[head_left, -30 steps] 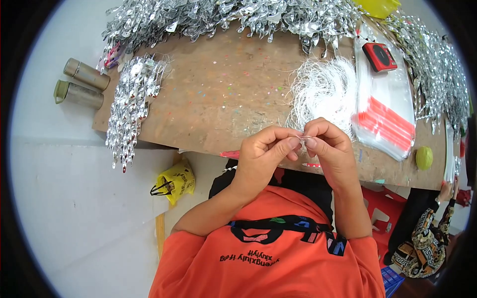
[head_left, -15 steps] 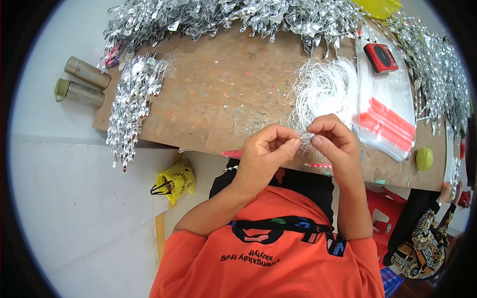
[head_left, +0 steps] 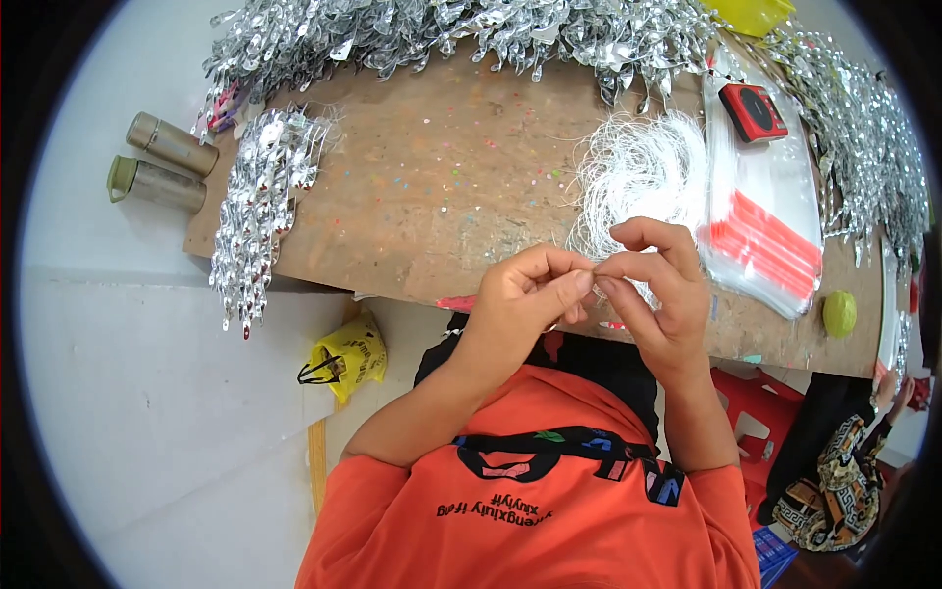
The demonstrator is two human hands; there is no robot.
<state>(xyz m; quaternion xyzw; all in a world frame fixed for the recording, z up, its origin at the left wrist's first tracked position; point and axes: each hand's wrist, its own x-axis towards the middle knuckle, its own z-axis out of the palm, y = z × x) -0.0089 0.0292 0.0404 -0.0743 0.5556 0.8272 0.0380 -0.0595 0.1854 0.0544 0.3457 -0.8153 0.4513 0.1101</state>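
Over the table's near edge, my left hand (head_left: 530, 304) and my right hand (head_left: 662, 294) meet fingertip to fingertip. Thumb and forefinger are pinched together on each side. Whatever lies between the tips is too fine to make out. The right hand's other fingers are lifted away from its pinch. Just beyond the hands spreads a loose heap of thin white string (head_left: 638, 177), partly covered by my right hand. A bunch of silver, leaf-shaped tinsel strands (head_left: 263, 187) hangs over the table's left edge.
More silver tinsel (head_left: 442, 34) lines the far side of the wooden table (head_left: 412, 216). At right lie clear plastic sleeves (head_left: 765, 245) with red parts, a red device (head_left: 753, 113) and a yellow-green round object (head_left: 839, 313). Two metal bottles (head_left: 169, 185) stand left; another person's patterned sleeve (head_left: 839, 471) shows lower right.
The right hand's fingertips have moved left to meet the left hand's. Its upper fingers have lifted and spread. The left hand has barely shifted.
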